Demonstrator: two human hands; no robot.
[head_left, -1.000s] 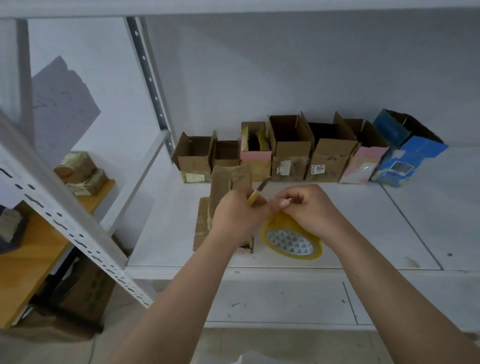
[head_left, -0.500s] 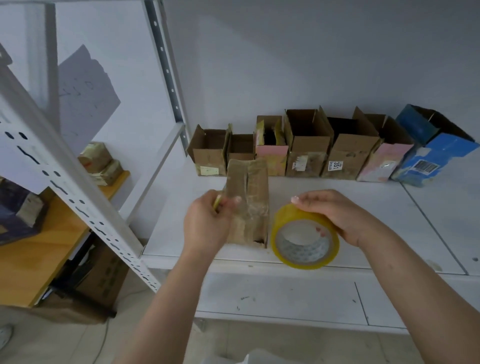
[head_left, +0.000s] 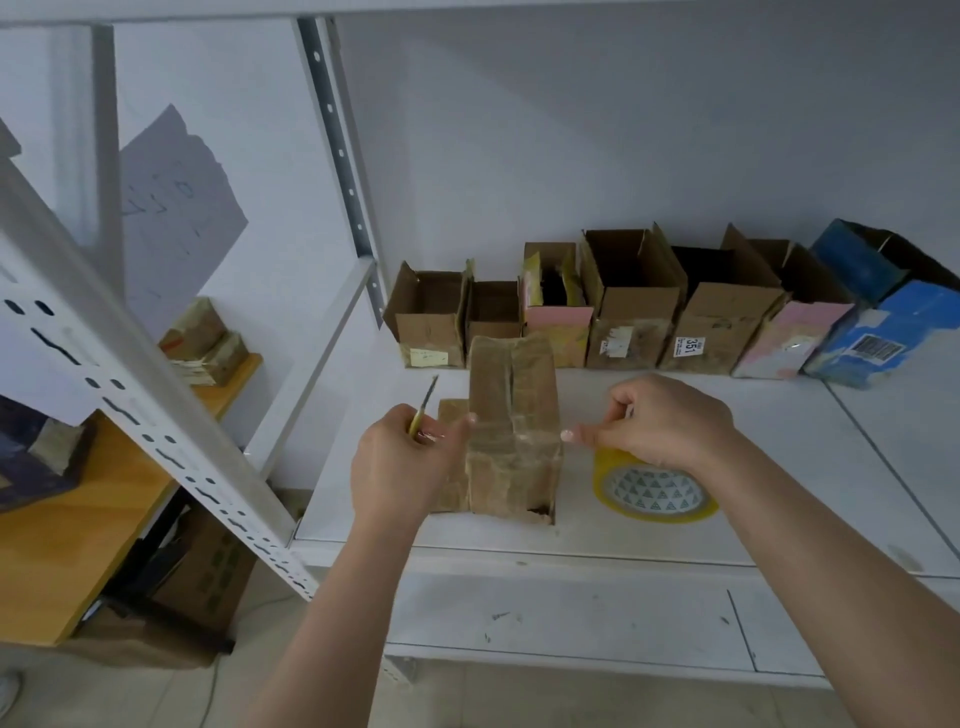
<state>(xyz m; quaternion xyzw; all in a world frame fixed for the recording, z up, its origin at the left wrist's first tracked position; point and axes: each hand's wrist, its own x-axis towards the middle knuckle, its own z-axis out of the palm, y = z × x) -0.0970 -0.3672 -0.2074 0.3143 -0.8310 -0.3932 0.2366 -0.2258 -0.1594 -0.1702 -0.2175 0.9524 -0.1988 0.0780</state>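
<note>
Cardboard box (head_left: 511, 415) stood upright near the shelf (head_left: 779, 447) front, between the hands: left hand (head_left: 400, 462) gripped a cutter (head_left: 424, 408) beside its left edge; right hand (head_left: 665, 421), curled, hold indiscernible, touched its right edge.

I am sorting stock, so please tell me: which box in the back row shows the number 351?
The plain brown box, fifth from the left. Only it carries a white sticker reading 351 on its front.
</note>
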